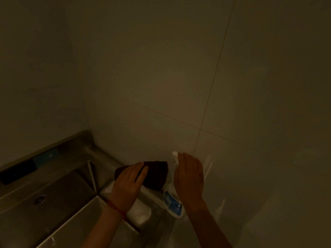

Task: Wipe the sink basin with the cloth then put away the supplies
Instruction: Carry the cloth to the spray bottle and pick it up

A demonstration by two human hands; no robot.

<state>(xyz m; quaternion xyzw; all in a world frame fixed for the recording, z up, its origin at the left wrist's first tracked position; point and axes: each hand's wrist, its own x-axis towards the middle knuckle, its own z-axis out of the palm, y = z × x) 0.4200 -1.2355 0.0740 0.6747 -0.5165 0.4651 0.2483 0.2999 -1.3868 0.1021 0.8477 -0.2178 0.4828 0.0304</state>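
Head view took in a dim corner, mostly a tiled wall crossed by thin grout lines. At lower left sat a steel sink, its basin open, a round drain on the basin floor and a dark strip along the far rim. On the sink's right ledge, against the wall, lay a folded dark cloth. The left hand rested palm down on the cloth's left part, fingers stretched flat, pressing and not clenched around it. A red cord circled that wrist. Just right of the cloth stood a white spray bottle with a blue label, tilted, its nozzle toward the wall. The right hand covered the bottle's upper part, fingers extended; whether it gripped the bottle I could not tell. Something white lay on the ledge below the left wrist, too dim to name.
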